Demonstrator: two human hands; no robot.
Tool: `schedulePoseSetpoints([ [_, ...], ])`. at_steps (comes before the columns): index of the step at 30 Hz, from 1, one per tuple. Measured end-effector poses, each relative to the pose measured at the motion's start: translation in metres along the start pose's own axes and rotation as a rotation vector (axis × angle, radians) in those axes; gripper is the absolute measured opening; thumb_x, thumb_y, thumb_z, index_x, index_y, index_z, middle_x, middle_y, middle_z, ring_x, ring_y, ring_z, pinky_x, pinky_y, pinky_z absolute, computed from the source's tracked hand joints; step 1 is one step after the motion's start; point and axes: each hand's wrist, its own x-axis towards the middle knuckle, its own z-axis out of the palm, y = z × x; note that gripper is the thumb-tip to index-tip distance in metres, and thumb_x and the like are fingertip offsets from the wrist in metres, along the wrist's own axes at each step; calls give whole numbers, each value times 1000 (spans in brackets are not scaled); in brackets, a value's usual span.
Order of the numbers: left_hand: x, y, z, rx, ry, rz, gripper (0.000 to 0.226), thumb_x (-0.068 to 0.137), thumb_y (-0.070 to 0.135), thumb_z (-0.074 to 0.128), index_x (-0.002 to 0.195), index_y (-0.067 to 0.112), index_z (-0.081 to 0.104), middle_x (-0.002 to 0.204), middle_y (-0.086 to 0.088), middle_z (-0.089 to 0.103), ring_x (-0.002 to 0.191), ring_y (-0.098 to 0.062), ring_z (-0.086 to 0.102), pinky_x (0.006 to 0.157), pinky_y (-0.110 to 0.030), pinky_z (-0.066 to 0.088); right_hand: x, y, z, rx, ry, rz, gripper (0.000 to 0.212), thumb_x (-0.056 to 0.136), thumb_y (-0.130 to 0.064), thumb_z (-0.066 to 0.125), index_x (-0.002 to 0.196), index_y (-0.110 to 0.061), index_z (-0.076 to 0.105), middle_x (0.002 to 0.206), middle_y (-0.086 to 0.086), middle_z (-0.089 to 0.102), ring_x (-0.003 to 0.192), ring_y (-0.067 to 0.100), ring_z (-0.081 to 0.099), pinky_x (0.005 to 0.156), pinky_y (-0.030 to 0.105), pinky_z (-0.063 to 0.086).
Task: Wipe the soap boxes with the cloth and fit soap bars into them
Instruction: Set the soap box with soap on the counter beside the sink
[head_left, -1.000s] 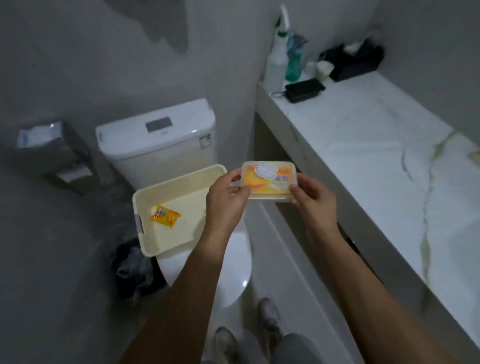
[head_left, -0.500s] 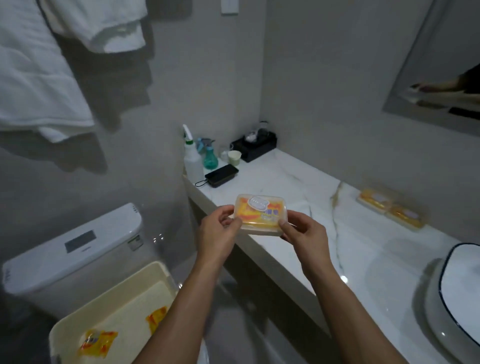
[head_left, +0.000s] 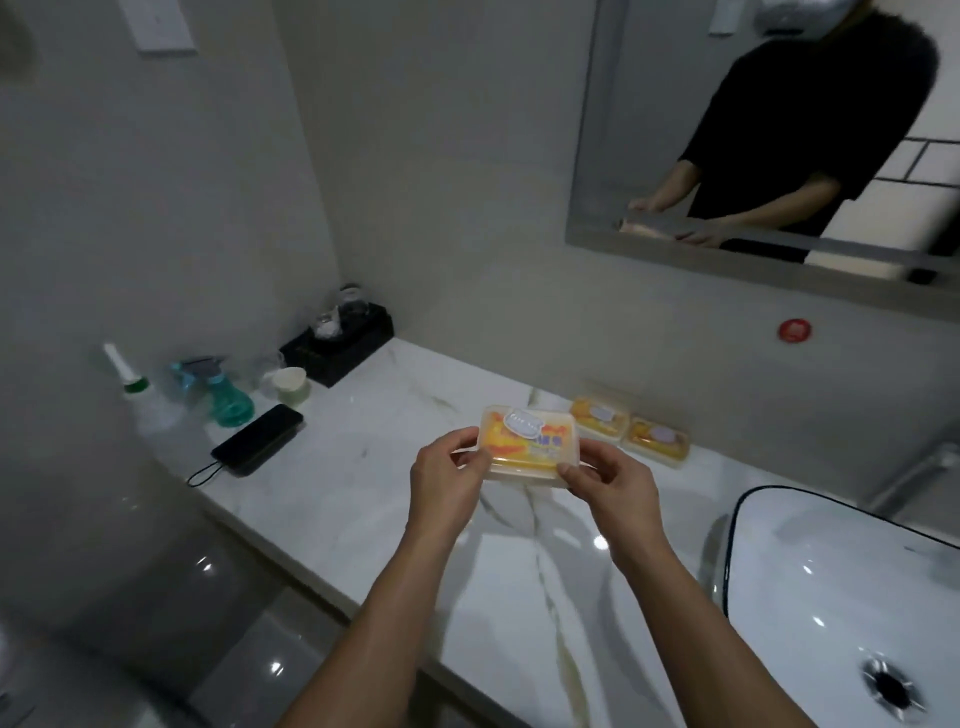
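Both hands hold one closed soap box in the air above the marble counter, a little nearer than the wall. The left hand pinches the left short end of the box between thumb and fingers; the right hand pinches the near right corner in the same way. Through the clear lid a yellow-orange wrapped soap bar is visible, so this box seems already filled and shut.

I judge that the step in hand is the putting down of a finished box. Two more boxes, filled alike, lie side by side on the counter at the far right, close to the wall, with the white basin nearer and to their right. The next move probably calls for carrying the held box to the right and far — and lowering it flat beside that pair, without knocking them. No cloth can be seen here, so whether this box was wiped I cannot tell.

On the lid there is a pale oval sticker with some print, and blue characters on the wrapper beside it, but the picture is too soft to read any word or brand. A round red sticker on the wall is also unreadable.

At the far left of the counter stand a dark phone with a strap, a teal spray bottle and a black tray.
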Motion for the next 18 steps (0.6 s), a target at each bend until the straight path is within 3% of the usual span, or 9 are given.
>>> schedulePoseSetpoints([
  [6,51,-5,63,38,-134,2,22,86,14,68,107,18,74,99,10,74,90,-4,70,87,-30,57,38,16,-29,21,189,53,32,80,-6,80,96,-33,71,103,-2,77,97,19,73,92,49,57],
  [9,79,-12,88,27,-182,-26,18,84,15,70,102,19,75,97,10,74,89,-4,70,87,-30,56,59,23,-36,-7,275,77,31,81,-8,80,101,-28,70,105,2,76,98,21,72,93,51,56],
  [13,119,-20,111,30,-251,-28,16,82,18,72,85,33,70,87,19,72,80,8,67,79,-21,53,90,33,-34,-78,365,96,30,81,-8,80,108,-17,73,104,2,76,97,19,72,92,49,56],
  [18,165,-36,134,79,-369,-43,14,80,19,71,83,32,74,84,18,73,82,3,68,77,-18,51,124,53,-27,-143,450,156,30,81,-12,79,108,-24,74,98,-4,77,90,15,73,89,44,58],
])
